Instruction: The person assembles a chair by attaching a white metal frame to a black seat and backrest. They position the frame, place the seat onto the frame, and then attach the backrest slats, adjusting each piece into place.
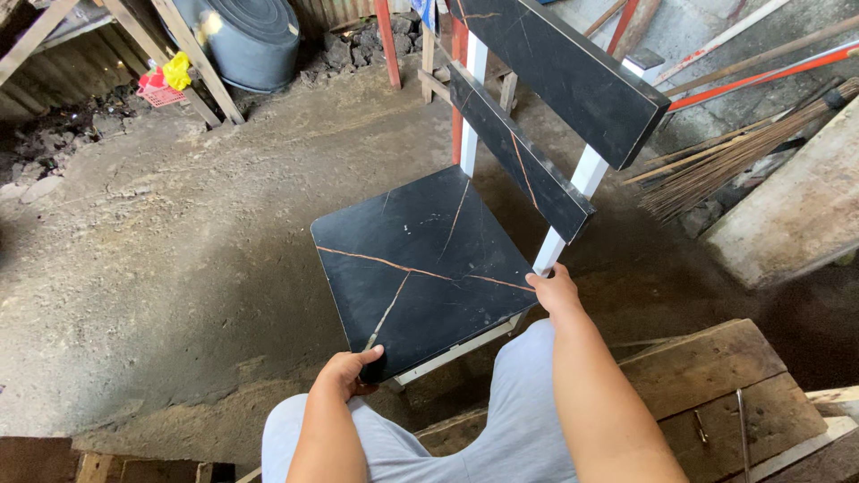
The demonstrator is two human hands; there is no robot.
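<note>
A chair (420, 259) with a black marble-patterned seat, two black back slats (564, 72) and white metal posts stands on the dirt floor in front of me. My left hand (347, 371) grips the seat's near front corner, thumb on top. My right hand (555, 291) holds the seat's near rear corner, where the white post meets it. Both forearms reach out over my grey-clad knees.
A wooden bench (716, 376) with a loose nail lies under and beside me at right. A broom of thin sticks (725, 161) and red poles lean at upper right. A dark barrel (246, 36) and a red basket (161, 89) stand at the back left.
</note>
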